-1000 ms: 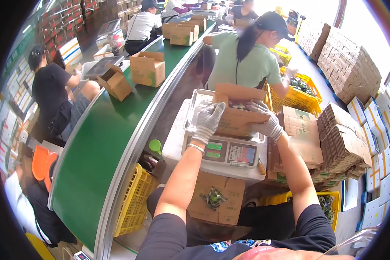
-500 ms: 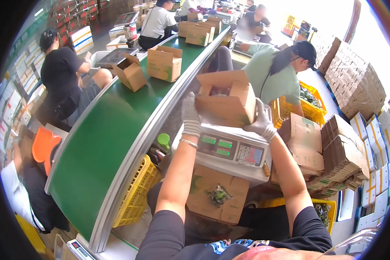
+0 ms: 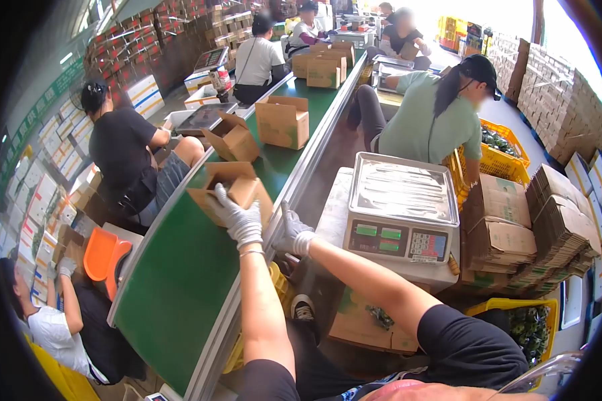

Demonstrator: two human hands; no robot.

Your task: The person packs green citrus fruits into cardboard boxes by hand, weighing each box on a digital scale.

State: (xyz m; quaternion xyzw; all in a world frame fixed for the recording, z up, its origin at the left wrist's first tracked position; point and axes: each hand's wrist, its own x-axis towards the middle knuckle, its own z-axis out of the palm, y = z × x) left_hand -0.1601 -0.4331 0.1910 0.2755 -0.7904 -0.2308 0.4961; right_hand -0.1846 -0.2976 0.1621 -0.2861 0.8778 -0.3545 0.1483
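Observation:
An open cardboard box [image 3: 255, 196] stands on the green conveyor belt [image 3: 174, 287], its flaps up and its contents too dim to make out. My left hand [image 3: 239, 219], in a pale knitted glove, grips the near side of this box. Close to the box's right side, over the belt's metal rail, my gloved right hand [image 3: 293, 235] is apart from it, fingers extended and holding nothing. The digital scale [image 3: 403, 207] to the right has a bare steel pan and lit green displays.
More open boxes [image 3: 282, 123] stand farther up the belt. Flattened cartons [image 3: 505, 220] are stacked right of the scale, near yellow crates [image 3: 538, 321] of dark green packets. A co-worker in light green [image 3: 428, 117] bends behind the scale; others sit across the belt.
The cardboard box has moved left from the scale onto the conveyor belt. Both hands moved with it, and my right hand has come off the box. My view has shifted too.

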